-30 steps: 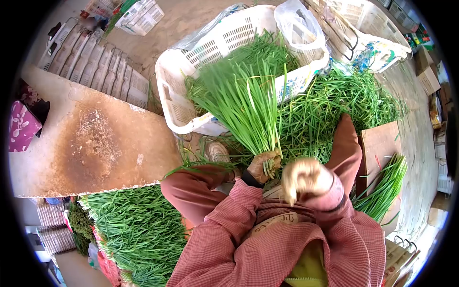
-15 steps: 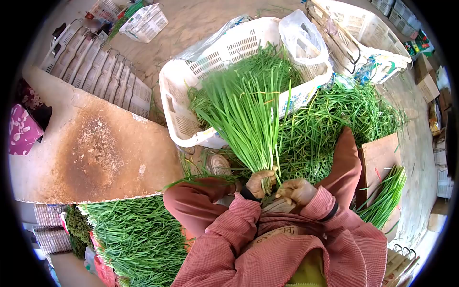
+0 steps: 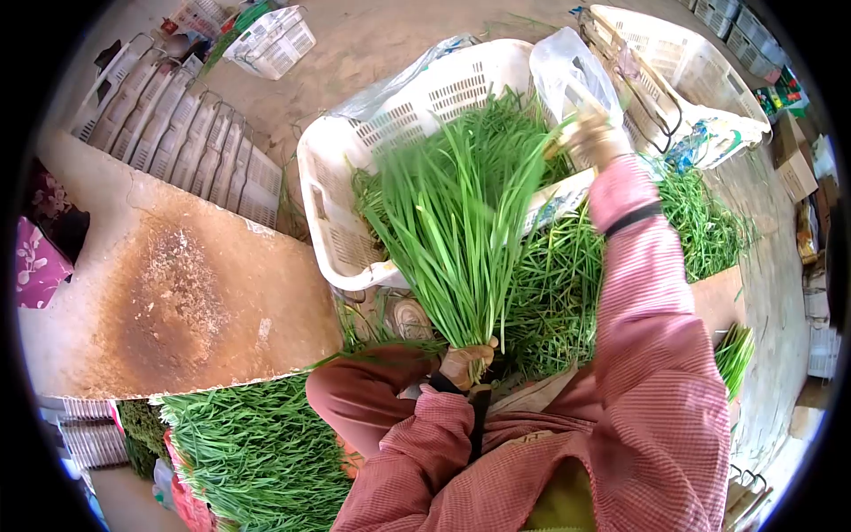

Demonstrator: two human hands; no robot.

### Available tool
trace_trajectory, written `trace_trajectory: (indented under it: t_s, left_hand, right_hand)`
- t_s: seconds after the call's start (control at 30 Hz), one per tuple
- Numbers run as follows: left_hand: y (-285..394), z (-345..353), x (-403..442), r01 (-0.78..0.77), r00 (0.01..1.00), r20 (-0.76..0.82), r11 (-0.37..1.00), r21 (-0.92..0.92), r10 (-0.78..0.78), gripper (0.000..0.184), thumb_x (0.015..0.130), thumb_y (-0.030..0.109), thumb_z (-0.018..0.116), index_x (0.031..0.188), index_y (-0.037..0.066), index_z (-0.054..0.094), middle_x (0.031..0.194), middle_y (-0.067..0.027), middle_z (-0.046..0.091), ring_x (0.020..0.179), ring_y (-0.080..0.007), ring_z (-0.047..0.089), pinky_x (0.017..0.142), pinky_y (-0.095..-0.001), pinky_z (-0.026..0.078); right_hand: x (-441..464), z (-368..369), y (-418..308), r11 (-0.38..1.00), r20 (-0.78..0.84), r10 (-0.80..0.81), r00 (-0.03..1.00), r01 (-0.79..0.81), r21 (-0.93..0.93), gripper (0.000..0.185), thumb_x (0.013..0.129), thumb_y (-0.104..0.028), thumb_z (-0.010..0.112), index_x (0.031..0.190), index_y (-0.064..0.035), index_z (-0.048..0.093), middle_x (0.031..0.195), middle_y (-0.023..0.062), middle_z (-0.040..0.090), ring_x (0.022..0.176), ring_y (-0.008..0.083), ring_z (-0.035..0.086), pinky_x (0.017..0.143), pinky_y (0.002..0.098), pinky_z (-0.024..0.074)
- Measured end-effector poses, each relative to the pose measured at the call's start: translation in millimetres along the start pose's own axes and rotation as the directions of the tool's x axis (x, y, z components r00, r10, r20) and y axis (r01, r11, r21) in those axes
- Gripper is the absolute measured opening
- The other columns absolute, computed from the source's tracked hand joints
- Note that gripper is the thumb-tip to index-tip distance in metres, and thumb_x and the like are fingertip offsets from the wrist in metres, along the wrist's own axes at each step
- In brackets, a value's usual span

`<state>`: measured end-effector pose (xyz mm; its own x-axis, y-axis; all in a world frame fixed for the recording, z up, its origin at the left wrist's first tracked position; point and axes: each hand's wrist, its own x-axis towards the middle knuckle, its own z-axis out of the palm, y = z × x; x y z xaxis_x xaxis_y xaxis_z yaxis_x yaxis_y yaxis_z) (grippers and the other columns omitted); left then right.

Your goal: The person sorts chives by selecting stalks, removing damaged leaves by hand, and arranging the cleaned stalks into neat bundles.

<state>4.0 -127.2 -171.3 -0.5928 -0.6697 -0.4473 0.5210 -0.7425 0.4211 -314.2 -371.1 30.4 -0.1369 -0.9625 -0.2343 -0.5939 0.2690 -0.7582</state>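
My left hand (image 3: pixel 468 365) is closed around the lower stems of a bunch of garlic chives (image 3: pixel 456 239), whose long leaves fan upward and away from me. The leaf tips hang over a white plastic basket (image 3: pixel 324 204) that holds more loose green leaves. My right hand (image 3: pixel 598 140) is stretched out at the basket's right end, beside a clear plastic bag (image 3: pixel 567 71) draped over the rim. Motion smears its fingers, so whether they grip anything does not show. Loose leaves (image 3: pixel 558 284) are heaped between the basket and my right leg.
To the left is a stained board (image 3: pixel 186 293), with stacked white crates (image 3: pixel 177 133) behind it. A thick pile of chives (image 3: pixel 257 452) lies at lower left. Another bunch (image 3: pixel 734 355) rests at my right. A second white basket (image 3: pixel 709 71) stands at the far right.
My right hand has left my lap and reached forward and right to the basket's end. My left hand still grips the chives, slightly lower; the band across the leaves no longer shows.
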Motion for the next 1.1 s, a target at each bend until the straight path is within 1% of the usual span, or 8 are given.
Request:
trace_trajectory:
  t_s: [0.03,0.07,0.13,0.2,0.27,0.43,0.77,1.1]
  left_hand:
    - [3.6,10.6,-2.4,-0.005,1.0,0.008,1.0,0.022,0.005,0.04,0.071,0.018,0.069,0.098,-0.008,0.056,0.09,-0.0118,0.056,0.063,-0.016,0.053,0.054,-0.0257,0.044]
    - [6.8,22.7,-3.9,-0.016,1.0,0.02,0.999,0.042,0.015,0.039,0.076,0.017,0.065,0.1,-0.011,0.052,0.08,-0.0084,0.054,0.061,-0.0138,0.05,0.054,-0.0228,0.043]
    - [5.6,20.8,0.3,0.039,0.999,0.02,0.999,0.014,-0.039,0.035,0.074,0.017,0.066,0.096,-0.009,0.056,0.083,-0.0112,0.058,0.062,-0.0159,0.053,0.054,-0.0253,0.044]
    - [5.1,21.1,1.0,0.084,0.996,0.016,0.996,-0.013,-0.084,0.032,0.073,0.017,0.067,0.092,-0.007,0.06,0.086,-0.014,0.061,0.062,-0.018,0.055,0.054,-0.0278,0.044]
    - [1.5,26.1,-0.7,-0.003,1.0,-0.03,1.0,0.016,0.004,0.027,0.075,0.017,0.065,0.087,-0.007,0.062,0.081,-0.0141,0.061,0.061,-0.0178,0.055,0.054,-0.0279,0.045]
    - [14.0,65.2,5.2,0.069,0.997,0.025,0.99,-0.12,-0.067,0.053,0.073,0.0,0.061,0.122,0.003,0.042,0.086,-0.0039,0.058,0.068,-0.0158,0.054,0.06,-0.0283,0.044]
    - [15.8,107.1,14.9,0.024,0.986,0.163,0.965,-0.262,0.02,0.035,0.076,0.0,0.054,0.11,0.006,0.05,0.129,-0.0162,0.039,0.121,-0.0301,0.037,0.09,-0.0345,0.045]
    - [23.7,109.3,11.6,0.165,0.953,0.288,0.954,-0.25,-0.09,0.031,0.073,0.007,0.058,0.104,0.008,0.055,0.133,-0.0221,0.031,0.123,-0.0342,0.032,0.091,-0.044,0.041]
  right_hand:
    - [-3.8,-35.9,37.2,0.573,-0.172,0.062,0.983,0.106,0.812,0.025,0.081,-0.022,0.059,0.099,-0.0052,0.055,0.078,0.0067,0.06,0.07,0.0159,0.057,0.064,0.028,0.0491]
    - [-36.2,-57.9,22.9,0.411,-0.369,0.141,0.919,0.285,0.866,0.028,0.081,-0.02,0.059,0.102,-0.0026,0.053,0.087,0.0063,0.058,0.074,0.0146,0.055,0.064,0.0254,0.0472]
    - [-97.3,-97.6,40.7,0.25,-0.313,-0.265,0.912,0.378,0.891,0.033,0.084,-0.012,0.054,0.112,0.0011,0.045,0.089,0.0057,0.055,0.078,0.0138,0.053,0.066,0.0227,0.0455]
    - [-142.0,-106.1,55.0,-0.119,-0.22,-0.586,0.78,0.186,0.975,0.02,0.087,-0.014,0.05,0.102,-0.0004,0.048,0.089,0.0069,0.056,0.082,0.0182,0.056,0.07,0.0265,0.0479]
    - [-167.4,-90.2,72.1,-0.259,-0.284,-0.434,0.855,0.184,0.948,0.022,0.085,-0.012,0.052,0.103,-0.0005,0.047,0.089,0.0069,0.054,0.081,0.0183,0.055,0.071,0.0266,0.048]
    - [-174.5,-31.6,52.5,-0.086,-0.01,-0.425,0.905,-0.029,0.996,0.028,0.082,-0.006,0.052,0.107,-0.0006,0.043,0.092,0.0072,0.052,0.079,0.0186,0.054,0.067,0.03,0.0482]
    - [-204.2,-20.8,17.9,-0.066,0.195,-0.419,0.887,-0.244,0.968,0.024,0.082,-0.011,0.051,0.102,-0.0015,0.046,0.082,0.0064,0.052,0.067,0.0151,0.052,0.054,0.0286,0.0466]
    - [-183.9,24.8,65.2,0.062,0.352,-0.335,0.874,-0.352,0.934,0.017,0.081,-0.018,0.055,0.09,-0.0048,0.05,0.078,0.0031,0.055,0.065,0.0171,0.055,0.058,0.0312,0.0465]
